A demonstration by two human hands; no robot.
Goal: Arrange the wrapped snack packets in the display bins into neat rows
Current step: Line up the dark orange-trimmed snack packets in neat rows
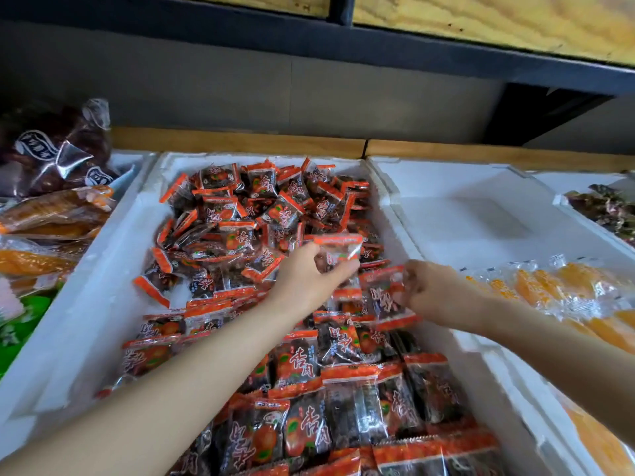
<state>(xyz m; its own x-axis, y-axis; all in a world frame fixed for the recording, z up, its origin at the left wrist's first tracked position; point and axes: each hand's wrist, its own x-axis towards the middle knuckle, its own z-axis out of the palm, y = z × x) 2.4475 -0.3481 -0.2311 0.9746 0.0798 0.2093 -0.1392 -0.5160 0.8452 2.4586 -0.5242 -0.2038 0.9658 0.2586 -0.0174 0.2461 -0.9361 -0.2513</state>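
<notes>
The white foam bin [103,269] in the middle is crowded with small clear-wrapped snack packets, each with orange-red sealed ends and dark fruit inside. Toward twelve o'clock in the bin they lie in a loose heap [257,214], tilted every which way. Toward six o'clock they lie in overlapping rows [343,407], flat and side by side.

The person's left hand [309,273] reaches in from seven o'clock and hovers over the middle of the bin. Its thumb and fingertips pinch one raised packet [338,249] by its lower part, with an orange-red end uppermost. Just at three o'clock of it, the right hand [433,286] comes in over the bin's right wall. It is somewhat blurred, with its fingers curled round the edge of a second packet [385,290] held just above the rows. The two hands are near each other but apart.

At three o'clock stands another white foam box [464,214], with clear packets of orange-yellow dried fruit [549,283] in its near half. At nine o'clock lie long orange snack packs [44,218], and at ten o'clock behind them a clear bag of dark red fruit [51,156]. A light wooden ledge [240,142] runs behind the bins at twelve o'clock.
</notes>
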